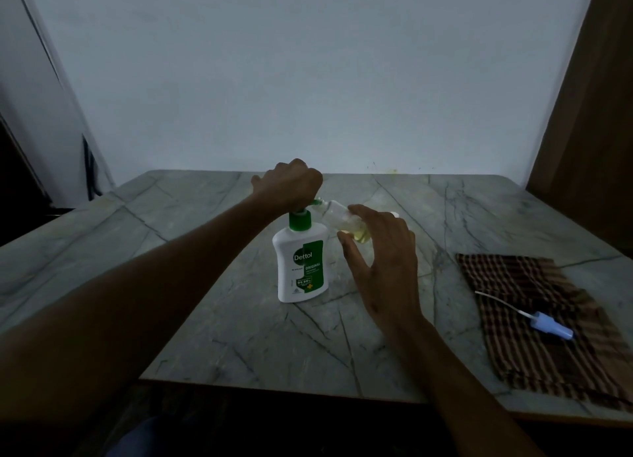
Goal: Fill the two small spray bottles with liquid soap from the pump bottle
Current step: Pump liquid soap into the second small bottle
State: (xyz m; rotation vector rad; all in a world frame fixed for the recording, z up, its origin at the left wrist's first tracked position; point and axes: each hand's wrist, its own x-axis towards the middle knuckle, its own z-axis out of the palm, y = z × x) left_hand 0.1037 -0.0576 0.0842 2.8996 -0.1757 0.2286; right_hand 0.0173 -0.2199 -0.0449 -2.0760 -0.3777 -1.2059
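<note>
A white and green pump bottle stands upright mid-table. My left hand rests as a fist on its pump head, covering most of the pump. My right hand holds a small clear spray bottle, tilted with its open mouth at the green nozzle tip. A little yellowish soap shows in the low end of that bottle. A blue spray cap with a thin white dip tube lies on the checked cloth at the right. A small white top peeks out behind my right hand; what it is I cannot make out.
The grey marble table runs to a pale wall at the back. A dark checked cloth lies folded near the right front edge. A brown wooden panel stands at the far right. The room is dim.
</note>
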